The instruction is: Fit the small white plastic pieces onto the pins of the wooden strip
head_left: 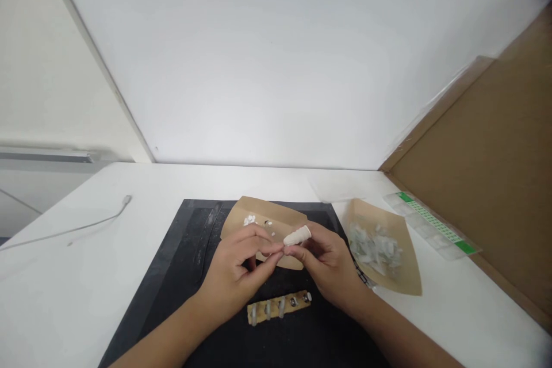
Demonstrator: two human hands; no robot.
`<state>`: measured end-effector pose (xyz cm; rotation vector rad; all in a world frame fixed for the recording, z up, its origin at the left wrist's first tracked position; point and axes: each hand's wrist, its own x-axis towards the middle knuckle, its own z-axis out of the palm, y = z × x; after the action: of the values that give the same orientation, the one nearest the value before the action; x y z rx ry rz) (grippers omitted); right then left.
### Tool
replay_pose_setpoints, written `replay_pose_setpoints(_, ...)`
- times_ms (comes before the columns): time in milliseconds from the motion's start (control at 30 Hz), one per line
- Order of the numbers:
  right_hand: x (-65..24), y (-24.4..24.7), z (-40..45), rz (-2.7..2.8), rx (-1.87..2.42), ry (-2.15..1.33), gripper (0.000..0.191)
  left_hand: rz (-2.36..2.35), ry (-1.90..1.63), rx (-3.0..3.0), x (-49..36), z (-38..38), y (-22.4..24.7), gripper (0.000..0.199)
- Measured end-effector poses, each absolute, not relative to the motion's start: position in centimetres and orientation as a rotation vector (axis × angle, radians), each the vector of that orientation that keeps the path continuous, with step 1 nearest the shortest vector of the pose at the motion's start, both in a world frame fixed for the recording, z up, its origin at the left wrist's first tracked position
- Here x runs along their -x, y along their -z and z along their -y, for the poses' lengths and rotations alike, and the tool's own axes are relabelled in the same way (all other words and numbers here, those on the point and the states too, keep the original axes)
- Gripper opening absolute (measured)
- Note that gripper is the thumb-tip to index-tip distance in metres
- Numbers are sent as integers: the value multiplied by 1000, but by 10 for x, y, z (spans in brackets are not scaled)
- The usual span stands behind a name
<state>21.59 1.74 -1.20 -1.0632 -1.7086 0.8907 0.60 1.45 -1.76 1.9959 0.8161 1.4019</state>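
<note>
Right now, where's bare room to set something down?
Bare white tabletop lies between the cable and the black mat; bare mat lies below the tan strip, between the forearms. Crowded: around the left hand, right hand and paper trays.

Left forearm (172,330) and right forearm (399,328) converge from the near side. Left hand (233,267) and right hand (334,264) meet at the fingertips (278,255), with thumbs (262,271) set against the index fingers (261,246).

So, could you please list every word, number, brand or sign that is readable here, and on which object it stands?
No text is readable.
Green-and-white printed strip on the clear plastic case: print too small.
Small white marks by the black flat mat's right edge: too blurred.
</note>
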Motion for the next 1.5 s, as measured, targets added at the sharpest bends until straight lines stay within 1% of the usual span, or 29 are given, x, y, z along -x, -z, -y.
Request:
replay_pose_setpoints(100, -219, 9, -16, 1792, 1075, -844, 16, -836, -1403, -2020, -5, -14, 16, 18)
replay_pose_setpoints(233, -221, 6, -13, 1930, 1121, -785, 21, -834, -1369, -2044, -3, -15, 15, 19)
replay_pose_setpoints(467, -220, 5, -13, 2053, 1095, -419, 23, -830, -1288, -2033, 0, -15, 14, 23)
replay_pose_setpoints(600, -222, 2, -14, 2049, 1053, -363, 23, -821, -1243, -1969, 1, -13, 13, 24)
replay_pose_setpoints(700, -223, 1, -14, 2051, 1015, -373, 19, -864, -1216, -1906, 1, -13, 13, 22)
replay_pose_setpoints(867, -222, -1, -13, 2034, 1009, -463, 14, -920, -1176, -1767, -1, -15, 11, 15)
replay_pose_setpoints(1033, -220, 0, -12, 1972, 1103, -576, 19, -967, -1110, -1608, -3, -14, 9, 14)
replay_pose_setpoints(1267, -210, 2, -8, 1647, 1082, -1095, 21, -946, -1093, -1597, -3, -12, 7, 16)
replay_pose_setpoints(1500, -203, -9, -4, 1451, 1049, -1367, 24, -950, -1063, -1530, -2, -11, 7, 23)
